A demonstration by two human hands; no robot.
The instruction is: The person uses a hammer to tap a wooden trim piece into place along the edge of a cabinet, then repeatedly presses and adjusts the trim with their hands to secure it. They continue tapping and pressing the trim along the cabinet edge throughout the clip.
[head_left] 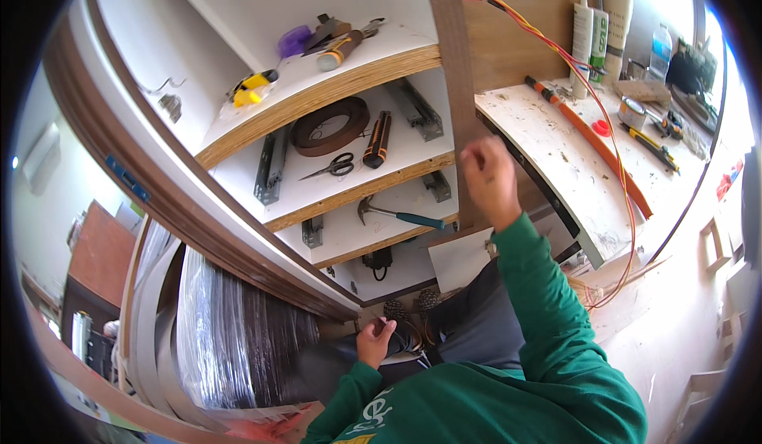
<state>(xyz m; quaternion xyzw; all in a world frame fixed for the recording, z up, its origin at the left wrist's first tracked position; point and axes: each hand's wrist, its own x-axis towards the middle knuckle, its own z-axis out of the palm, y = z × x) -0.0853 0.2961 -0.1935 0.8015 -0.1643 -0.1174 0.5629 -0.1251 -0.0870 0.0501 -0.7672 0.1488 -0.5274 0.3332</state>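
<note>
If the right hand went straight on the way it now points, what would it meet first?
Most likely the brown upright post, up and slightly left of the right hand in the picture, though depth is unclear from one view.

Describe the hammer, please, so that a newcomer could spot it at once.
In the open white cabinet, find the shelf holding scissors. On the lower shelf directly beneath lies the hammer. Unlike the metal rails beside it, it has a curved claw head and a teal handle.

Lettering noted on green sweatshirt and green-and-white cartridge; reddish mark on lower shelf possibly a numeral.
</note>
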